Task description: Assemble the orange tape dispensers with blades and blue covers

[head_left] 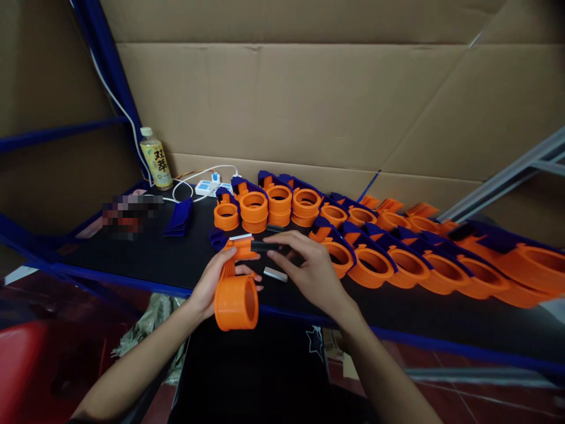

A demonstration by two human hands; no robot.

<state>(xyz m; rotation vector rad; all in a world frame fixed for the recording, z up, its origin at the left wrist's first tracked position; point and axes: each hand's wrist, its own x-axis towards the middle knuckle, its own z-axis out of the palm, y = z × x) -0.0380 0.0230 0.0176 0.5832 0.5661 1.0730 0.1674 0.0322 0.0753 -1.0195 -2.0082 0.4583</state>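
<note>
My left hand (210, 288) is closed around an orange plastic tape dispenser (236, 297), its round ring toward me and a toothed metal blade at its far end. My right hand (309, 268) pinches a small black bar (266, 247) against the dispenser's head. A small silver metal strip (275, 274) lies on the black table (154, 259) just under my right fingers.
Rows of orange-and-blue dispensers (397, 259) run from the middle back to the far right. A stack of blue parts (179, 218), a drink bottle (156, 158) and a white power strip (207, 186) sit at the back left. Cardboard walls stand behind.
</note>
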